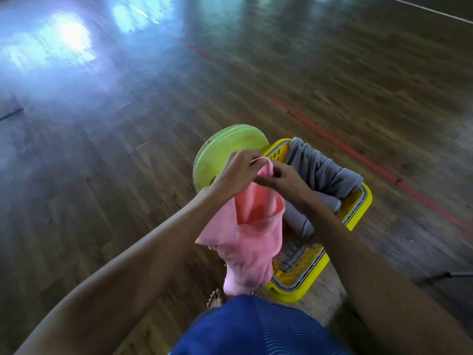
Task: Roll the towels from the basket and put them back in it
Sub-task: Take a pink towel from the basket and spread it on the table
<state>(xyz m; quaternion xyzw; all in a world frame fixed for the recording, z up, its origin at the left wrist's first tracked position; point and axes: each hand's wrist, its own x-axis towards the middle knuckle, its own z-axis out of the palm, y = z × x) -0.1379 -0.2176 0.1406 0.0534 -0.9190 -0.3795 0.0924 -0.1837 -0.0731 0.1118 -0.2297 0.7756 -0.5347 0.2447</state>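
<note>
— If the view is read from its left side, what is met first?

— A dark wooden floor is seen, with a bright glare reflected on it at the upper left. Much of the picture is blurred.

— And nearer the middle?

— A round green stool is stood on the floor, just left of the yellow basket; whether the two are touching cannot be told. In front of the stool the left hand is raised, and the top edge of a pink towel is pinched between its thumb and curled fingers.

— Where is that towel held?

— It is hung in the air from both hands, over the near left corner of the basket, with its lower end drooped close to a bare foot. It is unrolled and loosely doubled on itself.

— How is the right hand placed?

— The right hand is set just beside the left, almost touching it, and the same top edge is nipped by its fingertips.

— What is found to the right?

— The basket, with slotted walls, is set on the floor. Inside it grey towels are piled, one draped over the far rim. Beyond it a red line is marked across the boards. At the bottom edge a blue garment is worn by the person.
</note>
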